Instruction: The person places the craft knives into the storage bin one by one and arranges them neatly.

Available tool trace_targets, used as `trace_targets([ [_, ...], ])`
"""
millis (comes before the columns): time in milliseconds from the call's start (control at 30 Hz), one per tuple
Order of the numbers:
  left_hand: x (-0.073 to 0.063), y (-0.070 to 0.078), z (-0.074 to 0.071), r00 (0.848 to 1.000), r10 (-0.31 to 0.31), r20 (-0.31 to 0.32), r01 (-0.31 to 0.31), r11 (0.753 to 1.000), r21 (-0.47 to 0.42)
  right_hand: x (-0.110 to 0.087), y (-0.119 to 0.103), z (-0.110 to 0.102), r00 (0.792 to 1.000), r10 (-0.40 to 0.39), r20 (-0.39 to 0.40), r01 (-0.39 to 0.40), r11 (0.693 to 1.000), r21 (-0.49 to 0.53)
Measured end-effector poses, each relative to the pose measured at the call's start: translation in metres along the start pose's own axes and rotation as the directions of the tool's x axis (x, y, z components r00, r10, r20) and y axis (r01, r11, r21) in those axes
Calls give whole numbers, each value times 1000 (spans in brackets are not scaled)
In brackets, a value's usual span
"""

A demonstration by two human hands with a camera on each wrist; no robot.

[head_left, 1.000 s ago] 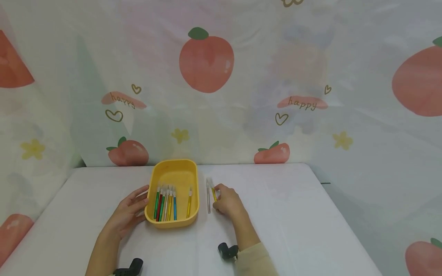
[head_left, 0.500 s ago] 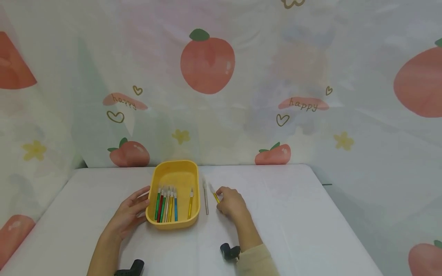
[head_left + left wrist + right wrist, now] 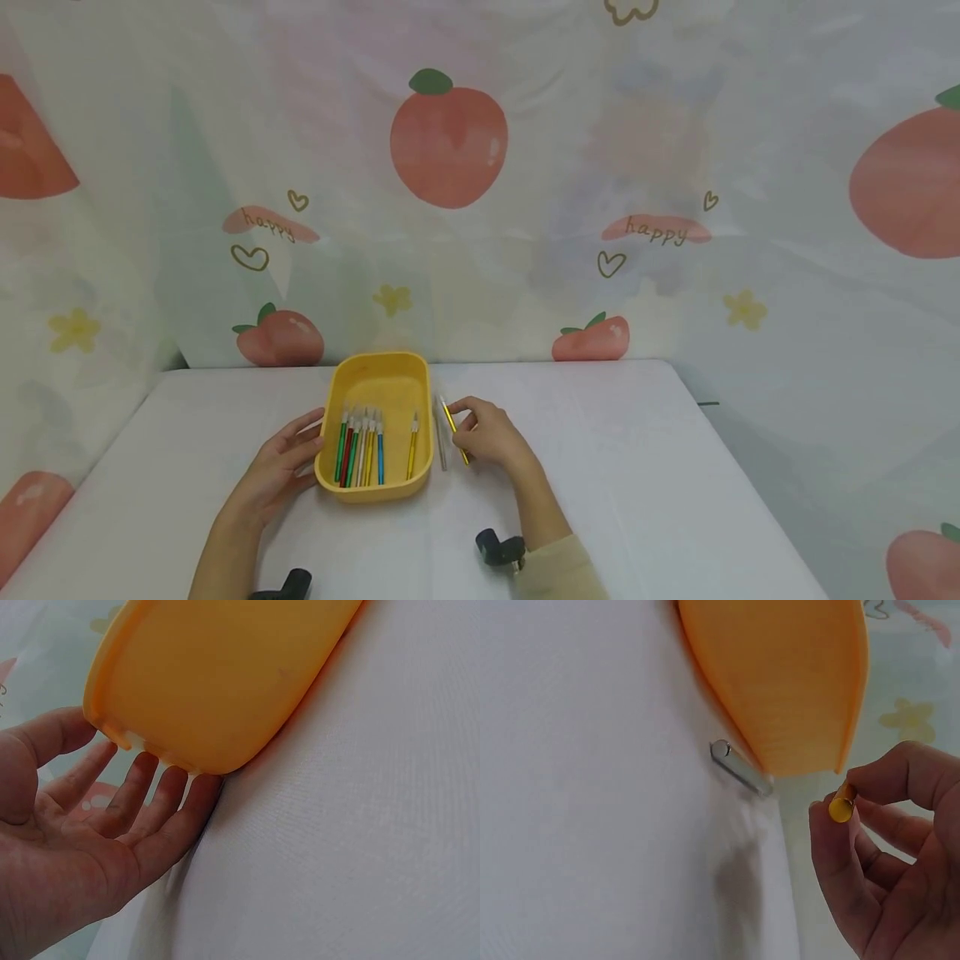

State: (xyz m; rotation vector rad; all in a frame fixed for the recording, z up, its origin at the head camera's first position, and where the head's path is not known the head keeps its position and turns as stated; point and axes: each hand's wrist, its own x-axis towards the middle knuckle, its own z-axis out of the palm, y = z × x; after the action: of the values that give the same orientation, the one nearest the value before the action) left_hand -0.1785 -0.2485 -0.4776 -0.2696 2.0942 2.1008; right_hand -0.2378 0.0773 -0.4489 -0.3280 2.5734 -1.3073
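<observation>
My right hand [image 3: 487,432] pinches a slim yellow metallic pen-like tool [image 3: 462,456] between thumb and fingertips, just right of the yellow tray [image 3: 375,495]. In the right wrist view its round yellow end [image 3: 841,811] points at the camera. A silver pen-like tool [image 3: 739,771] lies on the table close along the tray's right side. My left hand [image 3: 279,467] touches the tray's left wall with spread, gently bent fingers; in the left wrist view the fingertips [image 3: 176,776] rest against that wall [image 3: 225,690]. Inside the tray lie several similar tools in green, red, silver, yellow and blue with whitish tips.
A white-covered table [image 3: 637,500] extends around the tray. Behind it hangs a pale backdrop [image 3: 510,275] printed with peaches, flowers and hearts. Each wrist carries a black camera mount, such as the right mount [image 3: 498,547].
My right hand has turned the yellow tool more into view and brought it closer to the tray. The silver tool has shifted left, nearer the tray. My left hand stays on the tray's wall.
</observation>
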Motion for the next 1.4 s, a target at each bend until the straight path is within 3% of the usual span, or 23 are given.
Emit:
trace_targets([
  [367, 0, -3, 0, 1000, -6, 5, 6, 1000, -17, -8, -32, 6, 994, -101, 51, 98, 993, 64],
  [533, 0, -4, 0, 1000, -5, 6, 5, 1000, -15, -8, -47, 14, 992, -103, 78, 104, 995, 0],
  [800, -1, -4, 0, 1000, -10, 5, 10, 1000, -5, -3, -70, 27, 998, -28, 61, 38, 986, -164],
  [1033, 0, -2, 1, 1000, -12, 3, 12, 1000, -15, 1, -90, 42, 999, 7, 51, 11, 938, -346],
  [1267, 0, -2, 0, 1000, -8, 12, 8, 1000, -18, 6, -94, 60, 998, -38, 48, 58, 854, -517],
  [1400, 0, 0, 0, 1000, 2, 20, -2, 1000, -9, 9, -91, 72, 999, -27, 23, 35, 869, -494],
])
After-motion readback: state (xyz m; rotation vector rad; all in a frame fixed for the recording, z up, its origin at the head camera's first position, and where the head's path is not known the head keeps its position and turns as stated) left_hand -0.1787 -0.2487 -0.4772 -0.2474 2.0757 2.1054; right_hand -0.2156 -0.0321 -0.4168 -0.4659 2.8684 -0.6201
